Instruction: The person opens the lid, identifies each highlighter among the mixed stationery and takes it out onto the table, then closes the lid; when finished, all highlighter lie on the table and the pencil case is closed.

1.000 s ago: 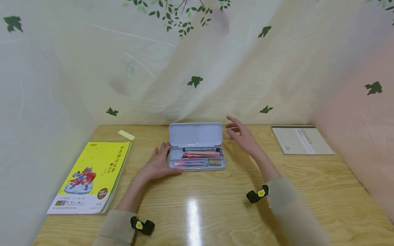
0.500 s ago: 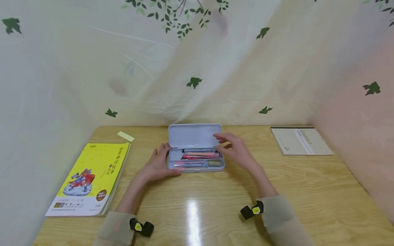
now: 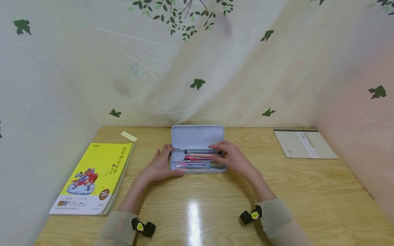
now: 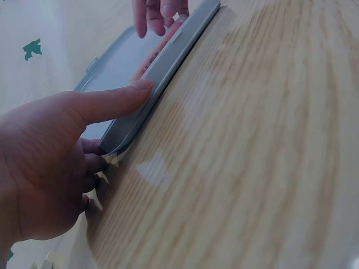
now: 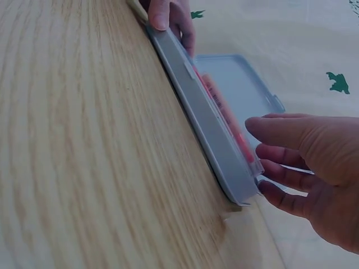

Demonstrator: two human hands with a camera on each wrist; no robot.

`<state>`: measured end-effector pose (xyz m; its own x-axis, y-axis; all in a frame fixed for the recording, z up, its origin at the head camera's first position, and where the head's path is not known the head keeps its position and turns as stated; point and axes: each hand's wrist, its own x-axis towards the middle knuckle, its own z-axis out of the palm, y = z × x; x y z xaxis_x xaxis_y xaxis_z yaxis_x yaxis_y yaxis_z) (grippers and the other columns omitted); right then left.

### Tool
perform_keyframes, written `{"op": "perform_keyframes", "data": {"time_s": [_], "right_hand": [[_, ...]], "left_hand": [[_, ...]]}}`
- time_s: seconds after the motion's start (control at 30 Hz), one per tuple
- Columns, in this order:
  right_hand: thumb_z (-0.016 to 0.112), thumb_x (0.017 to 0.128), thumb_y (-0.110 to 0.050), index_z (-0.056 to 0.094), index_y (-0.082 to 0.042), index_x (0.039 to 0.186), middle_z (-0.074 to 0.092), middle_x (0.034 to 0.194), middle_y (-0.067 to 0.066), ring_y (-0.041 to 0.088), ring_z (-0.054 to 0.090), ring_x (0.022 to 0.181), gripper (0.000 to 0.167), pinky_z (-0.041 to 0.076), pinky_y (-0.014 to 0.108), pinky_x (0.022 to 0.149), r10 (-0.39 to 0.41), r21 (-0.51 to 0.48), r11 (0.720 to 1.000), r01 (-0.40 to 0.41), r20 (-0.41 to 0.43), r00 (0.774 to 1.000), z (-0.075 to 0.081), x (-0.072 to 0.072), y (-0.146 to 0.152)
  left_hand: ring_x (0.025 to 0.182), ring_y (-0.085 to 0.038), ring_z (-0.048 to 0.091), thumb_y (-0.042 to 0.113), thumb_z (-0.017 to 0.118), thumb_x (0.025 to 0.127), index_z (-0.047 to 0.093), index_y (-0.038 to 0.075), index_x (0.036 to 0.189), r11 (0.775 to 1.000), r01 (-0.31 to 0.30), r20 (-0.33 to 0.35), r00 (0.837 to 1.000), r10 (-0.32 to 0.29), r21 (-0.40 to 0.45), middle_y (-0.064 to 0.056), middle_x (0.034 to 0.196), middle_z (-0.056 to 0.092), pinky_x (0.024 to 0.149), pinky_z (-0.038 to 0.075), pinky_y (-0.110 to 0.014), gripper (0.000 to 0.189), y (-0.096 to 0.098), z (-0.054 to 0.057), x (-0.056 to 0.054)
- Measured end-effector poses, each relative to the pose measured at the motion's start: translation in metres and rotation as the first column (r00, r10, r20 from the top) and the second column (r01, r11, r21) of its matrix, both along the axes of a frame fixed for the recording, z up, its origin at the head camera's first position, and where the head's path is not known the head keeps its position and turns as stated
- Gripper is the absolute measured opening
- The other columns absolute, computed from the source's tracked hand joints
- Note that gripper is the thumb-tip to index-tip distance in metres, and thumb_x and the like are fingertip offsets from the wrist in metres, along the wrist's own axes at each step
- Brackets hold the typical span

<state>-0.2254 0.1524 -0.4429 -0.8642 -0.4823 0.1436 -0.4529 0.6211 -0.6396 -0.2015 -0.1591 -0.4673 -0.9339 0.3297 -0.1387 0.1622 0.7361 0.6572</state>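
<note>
The pencil case is set open on the wood-grain table. Its left end is held by the left hand, the thumb pressed to the near wall and the fingers set around the end. The right hand has been brought in from beside the case to its right end, over the pens; thumb and fingertips are held apart, and whether a pen is touched cannot be told. By this shift, seemingly, the contents are put within reach while the case is steadied. Behind them, the lid is tilted back.
</note>
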Motion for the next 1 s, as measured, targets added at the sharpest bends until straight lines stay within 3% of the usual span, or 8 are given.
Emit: {"op": "perform_keyframes", "data": {"time_s": [0.2,0.4,1.0], "right_hand": [[0.077,0.092,-0.013,0.076,-0.009,0.12,0.068,0.111,0.01,0.022,0.06,0.096,0.028,0.051,0.03,0.08,0.021,0.025,0.999,-0.02,-0.026,0.999,-0.0023,0.0017,-0.0013],[0.076,0.092,-0.01,0.077,-0.01,0.117,0.068,0.107,0.008,0.021,0.06,0.095,0.025,0.05,0.033,0.082,0.015,0.078,0.997,-0.011,-0.058,0.998,-0.0026,0.0035,-0.0029],[0.074,0.093,-0.007,0.079,-0.01,0.111,0.069,0.098,0.005,0.015,0.056,0.086,0.019,0.048,0.026,0.075,0.0,0.07,0.998,0.006,-0.078,0.997,-0.0068,0.0031,-0.003]], "left_hand": [[0.161,-0.044,0.004,0.048,0.084,0.08,0.031,0.004,0.156,1.0,-0.003,-0.004,1.0,0.003,-0.002,-0.027,0.171,0.013,0.132,0.002,-0.059,0.103,-0.001,0.0009,0.0006],[0.161,-0.044,0.005,0.048,0.085,0.08,0.032,0.003,0.155,1.0,0.0,-0.004,1.0,0.0,0.003,-0.027,0.171,0.014,0.132,0.002,-0.059,0.102,-0.0004,0.0018,0.0009],[0.161,-0.044,0.004,0.05,0.084,0.08,0.03,0.004,0.157,1.0,-0.003,0.007,1.0,0.003,-0.01,-0.026,0.171,0.013,0.132,0.002,-0.059,0.104,-0.0001,-0.0013,-0.0004]]}}
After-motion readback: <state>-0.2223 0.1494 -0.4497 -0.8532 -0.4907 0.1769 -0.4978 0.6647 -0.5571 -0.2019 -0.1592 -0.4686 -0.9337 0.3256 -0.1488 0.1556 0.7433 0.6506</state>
